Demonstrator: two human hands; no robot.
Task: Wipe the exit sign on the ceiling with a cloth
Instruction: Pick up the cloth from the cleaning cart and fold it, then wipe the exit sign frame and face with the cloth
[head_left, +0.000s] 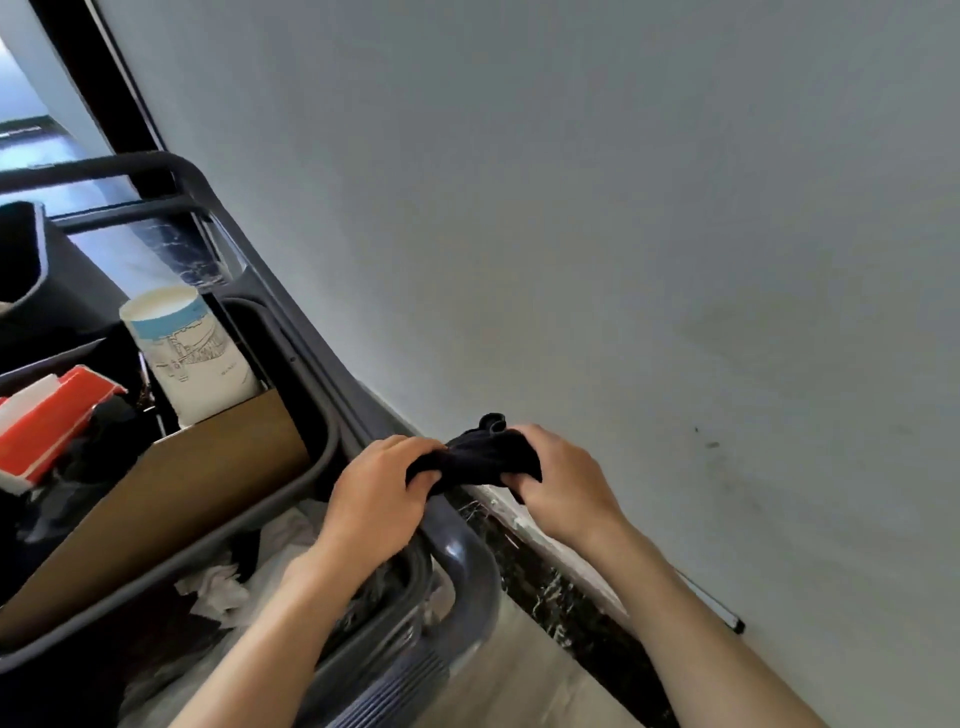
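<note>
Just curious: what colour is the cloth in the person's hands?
Black or very dark navy cloth, best seen in the head view.

The light is soft and gray on the wall (571, 182). It is brightest up at ten o'clock. My view looks a bit blurry, and the edges bend.

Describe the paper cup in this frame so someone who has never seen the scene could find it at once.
Start at the grey cart left of the white wall. In its upper tray, just behind the brown cardboard sheet, stands the cup. It is the only tall white cylinder there, with a blue band under its rim and a line drawing on its side.
</note>
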